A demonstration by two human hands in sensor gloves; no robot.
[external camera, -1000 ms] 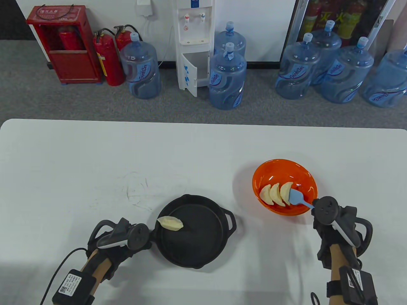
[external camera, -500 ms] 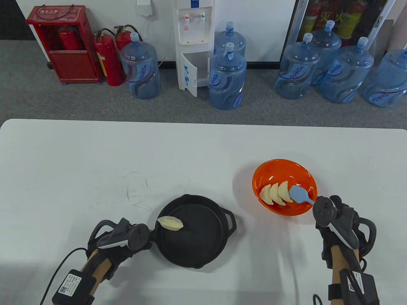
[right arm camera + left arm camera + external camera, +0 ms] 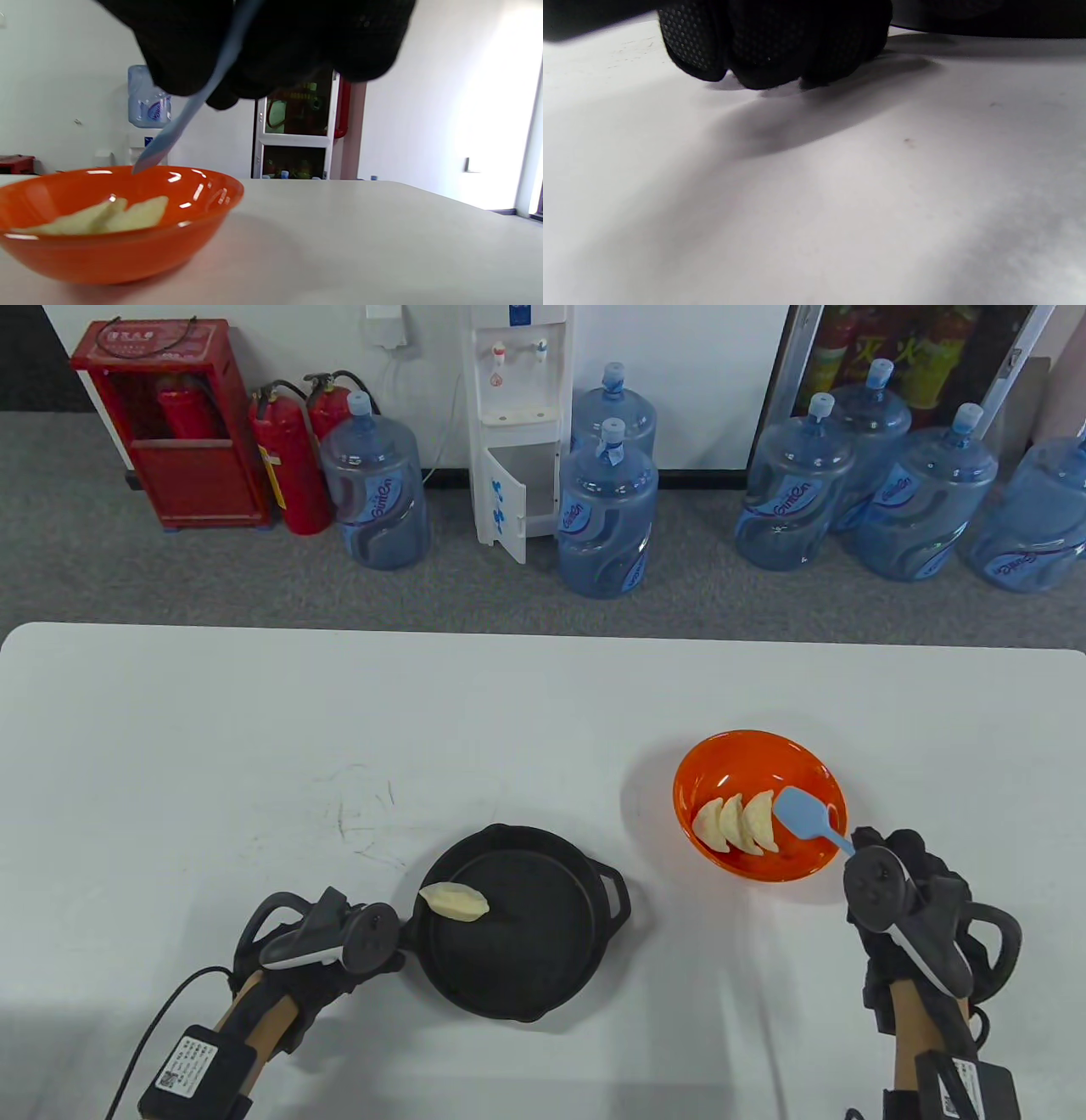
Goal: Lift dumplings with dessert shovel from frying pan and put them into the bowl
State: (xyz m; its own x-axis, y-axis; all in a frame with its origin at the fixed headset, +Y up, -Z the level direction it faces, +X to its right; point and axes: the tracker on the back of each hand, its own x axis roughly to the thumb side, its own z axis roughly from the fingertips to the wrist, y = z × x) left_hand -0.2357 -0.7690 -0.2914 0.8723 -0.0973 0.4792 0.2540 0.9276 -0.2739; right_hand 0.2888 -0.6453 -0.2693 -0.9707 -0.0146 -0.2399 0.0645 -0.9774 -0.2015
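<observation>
The black frying pan [image 3: 543, 976] sits near the table's front with one pale dumpling [image 3: 455, 902] at its left rim. My left hand [image 3: 339, 943] is at the pan's left side, fingers [image 3: 772, 46] curled against the table; the handle itself is hidden. The orange bowl [image 3: 755, 755] holds three dumplings [image 3: 736, 823] side by side, seen also in the bowl [image 3: 114, 250] from the right wrist. My right hand [image 3: 891, 891] grips the blue dessert shovel [image 3: 806, 816], whose empty blade hangs above the bowl's right half, clear of the dumplings. The shovel [image 3: 186, 114] slants down from my fingers.
The white table [image 3: 254, 746] stretches wide to the left and back. Beyond its far edge stand several blue water jugs [image 3: 607, 526], a white water dispenser [image 3: 517, 415], red fire extinguishers [image 3: 288, 466] and a red cabinet [image 3: 170, 424].
My right hand drew back toward the right and rose, lifting the shovel's blade off the dumplings to above the bowl. The left hand, pan and its dumpling stayed still.
</observation>
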